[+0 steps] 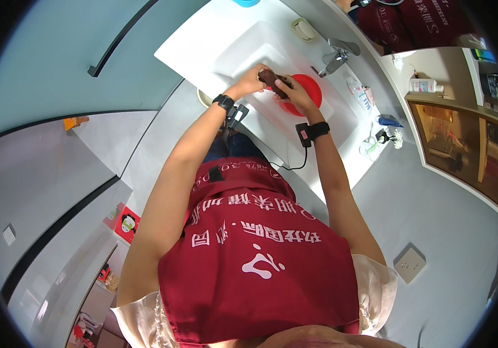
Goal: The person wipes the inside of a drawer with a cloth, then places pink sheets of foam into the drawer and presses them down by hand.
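Observation:
A dark brown, soft-looking item (271, 81), possibly a bunched wet cloth, is held in both hands above the sink. My left hand (249, 81) grips its left end, fingers curled around it. On the right side my right hand (297, 96) holds the other part, thumb on top. Directly beneath is a red plastic basin (313, 91), partly covered by my hands and standing in the white rectangular washbasin (249, 48). What the basin holds is hidden.
A chrome faucet (338, 58) rises behind the basin, with a soap dish (304, 29) beside it. Along the right rim stand a clear bottle (359, 93), a blue tube (389, 121) and a glass cup (369, 150) near white flowers (398, 139). A mirror cabinet (457, 148) overhangs the right.

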`<state>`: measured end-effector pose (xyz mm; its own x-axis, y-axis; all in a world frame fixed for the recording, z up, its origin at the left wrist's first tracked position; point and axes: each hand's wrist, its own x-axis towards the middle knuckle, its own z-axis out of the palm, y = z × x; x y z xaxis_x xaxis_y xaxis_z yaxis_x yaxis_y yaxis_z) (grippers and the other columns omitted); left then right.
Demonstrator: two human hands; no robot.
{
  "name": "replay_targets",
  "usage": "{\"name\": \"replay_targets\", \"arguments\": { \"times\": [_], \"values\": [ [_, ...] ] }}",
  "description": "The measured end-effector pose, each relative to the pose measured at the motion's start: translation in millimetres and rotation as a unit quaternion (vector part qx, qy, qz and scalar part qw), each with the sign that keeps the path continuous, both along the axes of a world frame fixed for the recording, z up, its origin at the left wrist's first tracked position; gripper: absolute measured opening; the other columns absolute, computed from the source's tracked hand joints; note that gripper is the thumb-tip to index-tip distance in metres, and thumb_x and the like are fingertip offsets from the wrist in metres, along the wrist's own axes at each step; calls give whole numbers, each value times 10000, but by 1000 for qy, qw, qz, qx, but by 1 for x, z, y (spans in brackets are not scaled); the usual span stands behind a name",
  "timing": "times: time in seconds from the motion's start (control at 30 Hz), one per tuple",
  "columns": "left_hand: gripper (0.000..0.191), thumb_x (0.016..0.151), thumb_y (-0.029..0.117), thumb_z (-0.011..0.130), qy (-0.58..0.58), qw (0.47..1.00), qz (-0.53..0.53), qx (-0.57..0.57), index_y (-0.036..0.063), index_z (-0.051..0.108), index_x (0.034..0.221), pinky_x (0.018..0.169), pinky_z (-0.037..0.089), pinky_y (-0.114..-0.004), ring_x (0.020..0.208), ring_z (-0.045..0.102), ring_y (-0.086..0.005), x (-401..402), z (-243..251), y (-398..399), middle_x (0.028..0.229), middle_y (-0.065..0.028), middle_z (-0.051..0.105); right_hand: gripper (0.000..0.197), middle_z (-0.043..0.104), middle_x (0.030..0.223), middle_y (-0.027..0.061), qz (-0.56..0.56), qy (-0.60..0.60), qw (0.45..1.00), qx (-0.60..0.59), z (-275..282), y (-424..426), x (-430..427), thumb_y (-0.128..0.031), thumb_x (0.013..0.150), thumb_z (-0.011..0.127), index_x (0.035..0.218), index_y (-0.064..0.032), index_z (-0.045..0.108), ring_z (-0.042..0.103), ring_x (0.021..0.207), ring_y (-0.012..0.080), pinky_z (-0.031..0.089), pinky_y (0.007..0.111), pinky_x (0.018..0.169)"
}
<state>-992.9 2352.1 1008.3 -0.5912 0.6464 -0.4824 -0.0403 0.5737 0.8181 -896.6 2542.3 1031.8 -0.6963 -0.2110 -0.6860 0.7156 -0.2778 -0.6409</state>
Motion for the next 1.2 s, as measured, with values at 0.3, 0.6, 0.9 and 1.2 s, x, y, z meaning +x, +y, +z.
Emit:
{"name": "replay_targets", "arguments": {
  "times": [0.3,0.6,0.9,1.2],
  "values": [
    [653,965,329,679,-372,885,241,141,18,384,1457,925,597,-428,1198,597,-286,20,36,27,1355,-171,511,429,631,1202,113,-29,93,994,48,9,18,6,-316,1045,530,1358,-23,514,664,1002,190,596,333,785],
    [510,890,62,725,-279,885,299,224,60,539,1365,1021,527,-358,1177,587,-218,29,67,11,1285,-125,577,461,663,1165,122,-63,34,997,-35,28,23,-5,-388,1073,421,1311,-12,540,678,1002,205,578,368,884],
    [440,884,278,780,-200,877,396,187,66,615,1231,856,520,-286,1024,602,-132,59,93,-56,1104,-37,643,430,667,1092,131,76,49,991,-99,52,-42,-25,-362,1051,510,1275,2,551,686,930,192,590,332,815],
    [495,947,341,701,-188,876,411,170,-17,570,1263,867,502,-276,1022,622,-128,87,160,-162,1115,-75,658,436,692,1019,100,214,81,972,-52,92,-152,-50,-379,1065,474,1240,2,593,678,837,162,556,283,719]
  ]
}}
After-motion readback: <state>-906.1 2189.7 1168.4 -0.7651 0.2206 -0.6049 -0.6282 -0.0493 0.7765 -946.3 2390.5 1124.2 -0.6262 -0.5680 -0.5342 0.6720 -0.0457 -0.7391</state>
